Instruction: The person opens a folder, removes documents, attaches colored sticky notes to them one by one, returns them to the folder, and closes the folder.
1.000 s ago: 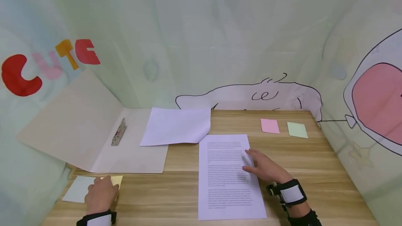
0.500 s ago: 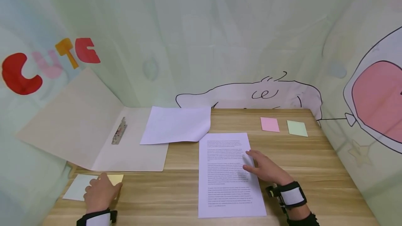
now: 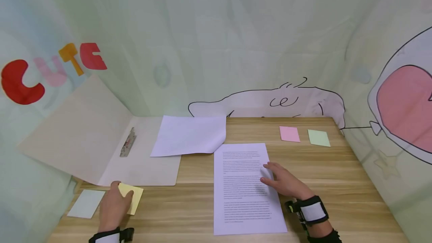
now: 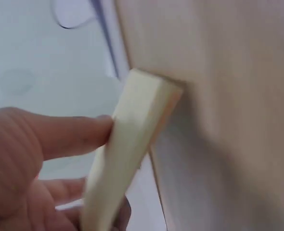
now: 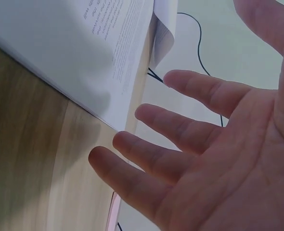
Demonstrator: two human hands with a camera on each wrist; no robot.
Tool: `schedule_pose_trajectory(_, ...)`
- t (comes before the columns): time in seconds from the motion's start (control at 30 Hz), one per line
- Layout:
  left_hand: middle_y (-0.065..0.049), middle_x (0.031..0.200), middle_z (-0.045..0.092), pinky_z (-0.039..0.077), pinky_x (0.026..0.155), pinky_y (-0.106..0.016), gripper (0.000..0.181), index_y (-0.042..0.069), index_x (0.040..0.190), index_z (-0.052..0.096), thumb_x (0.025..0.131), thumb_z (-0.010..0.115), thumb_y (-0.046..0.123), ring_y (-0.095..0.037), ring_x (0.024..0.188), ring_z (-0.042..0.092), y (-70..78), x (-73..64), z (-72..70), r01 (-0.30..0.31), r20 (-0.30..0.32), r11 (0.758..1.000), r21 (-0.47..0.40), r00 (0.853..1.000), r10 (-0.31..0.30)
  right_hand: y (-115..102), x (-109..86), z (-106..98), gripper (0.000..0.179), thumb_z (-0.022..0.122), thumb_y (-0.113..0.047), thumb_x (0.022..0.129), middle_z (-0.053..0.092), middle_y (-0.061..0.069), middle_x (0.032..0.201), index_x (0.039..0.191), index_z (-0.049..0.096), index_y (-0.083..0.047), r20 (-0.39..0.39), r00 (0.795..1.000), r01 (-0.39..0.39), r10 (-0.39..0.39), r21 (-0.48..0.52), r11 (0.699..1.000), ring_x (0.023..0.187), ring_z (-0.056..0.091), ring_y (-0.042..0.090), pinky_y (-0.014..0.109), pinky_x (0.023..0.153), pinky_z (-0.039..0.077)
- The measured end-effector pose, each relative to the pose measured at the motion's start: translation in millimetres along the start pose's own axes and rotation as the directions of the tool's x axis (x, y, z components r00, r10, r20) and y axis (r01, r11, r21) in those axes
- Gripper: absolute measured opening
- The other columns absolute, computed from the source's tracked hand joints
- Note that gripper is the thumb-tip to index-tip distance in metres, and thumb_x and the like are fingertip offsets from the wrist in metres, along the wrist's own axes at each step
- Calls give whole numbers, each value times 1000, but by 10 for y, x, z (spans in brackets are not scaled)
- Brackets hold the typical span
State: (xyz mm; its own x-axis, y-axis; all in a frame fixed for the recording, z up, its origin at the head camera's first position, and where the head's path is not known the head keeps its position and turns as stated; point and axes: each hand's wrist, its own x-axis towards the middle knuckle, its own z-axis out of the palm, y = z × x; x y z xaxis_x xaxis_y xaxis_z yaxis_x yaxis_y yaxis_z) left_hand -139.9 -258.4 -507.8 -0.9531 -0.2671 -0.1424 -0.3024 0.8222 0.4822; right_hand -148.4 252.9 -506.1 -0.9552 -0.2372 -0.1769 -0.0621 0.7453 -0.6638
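Observation:
My left hand (image 3: pixel 114 206) pinches a yellow sticky note pad (image 3: pixel 136 198) between thumb and fingers at the lower left. Up close in the left wrist view, the pad (image 4: pixel 125 134) is thick and tilted, with its far corner close over the wooden table. A pale blue sticky note pad (image 3: pixel 86 203) lies just left of that hand. My right hand (image 3: pixel 288 183) is held with fingers extended over the right edge of a printed sheet stack (image 3: pixel 241 198). The right wrist view shows its palm (image 5: pixel 238 159) with nothing in the fingers.
An opened light-grey folder (image 3: pixel 158 173) with a metal clip (image 3: pixel 128 141) stands at the back left, its cover raised against the curtain. A curled white sheet (image 3: pixel 190 134) overlaps the folder. Pink (image 3: pixel 289 134) and green (image 3: pixel 318 138) sticky note pads lie at the back right.
My left hand has lifted the yellow sticky note pad and shifted it slightly right, away from the pale blue pad. My right hand has stayed about where it was.

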Motion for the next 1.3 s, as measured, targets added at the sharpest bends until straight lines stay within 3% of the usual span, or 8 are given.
schedule_pose_trajectory(0.17,-41,120,46,41,84,-56,53,-18,128,35,94,49,20,-53,105,48,260,-11,-49,-86,110,995,-53,990,92,-16,-14,-38,57,61,-34,92,43,23,138,134,48,2,-10,1000,24,-25,-28,999,128,39,39,54,101,32)
schedule_pose_trajectory(0.4,-10,74,54,39,55,-32,22,-3,101,56,96,51,17,-20,62,48,916,-75,18,-250,115,940,-234,953,282,-146,-43,-144,45,57,-35,94,56,13,128,127,58,-4,-14,993,118,-119,-50,992,122,48,33,51,98,38)
schedule_pose_trajectory(0.53,-3,68,53,39,51,-28,15,2,94,60,95,56,17,-15,57,48,1431,-112,194,-316,98,869,-380,921,377,-283,-20,-228,43,55,-36,96,60,12,123,123,61,-3,-31,979,198,-200,-58,978,114,54,31,51,92,43)
schedule_pose_trajectory(0.67,-2,66,52,36,51,-26,13,5,89,61,93,60,17,-15,56,46,1889,-147,385,-373,97,770,-517,869,486,-413,33,-252,43,51,-36,97,61,11,121,124,61,-3,-31,972,232,-233,-20,972,109,57,28,48,90,46)
schedule_pose_trajectory(0.9,-5,74,59,41,53,-24,13,2,91,62,95,58,14,-15,61,51,2376,-210,624,-368,119,621,-692,790,601,-599,150,-146,51,44,-39,100,64,13,115,133,49,-1,-8,987,163,-163,140,977,102,62,25,43,85,49)
schedule_pose_trajectory(1.0,-10,88,65,49,59,-24,18,-2,103,62,95,58,13,-15,70,59,2517,-218,715,-319,125,565,-761,782,611,-656,205,-114,49,44,-38,100,64,9,106,132,47,-2,-2,992,121,-125,277,953,94,64,25,43,80,51)
schedule_pose_trajectory(1.17,-16,95,67,52,61,-26,22,-6,110,59,95,57,10,-15,75,64,2671,-204,844,-252,104,483,-839,796,596,-697,290,-96,48,39,-36,102,62,14,108,134,44,0,14,991,101,-130,543,834,94,63,26,43,79,52)
schedule_pose_trajectory(1.3,-18,92,68,52,58,-26,20,-6,105,61,93,60,10,-16,72,64,2713,-179,917,-290,46,471,-833,812,581,-703,342,-84,45,40,-29,103,62,18,110,134,43,4,-21,991,113,-129,635,764,93,64,24,42,79,52)
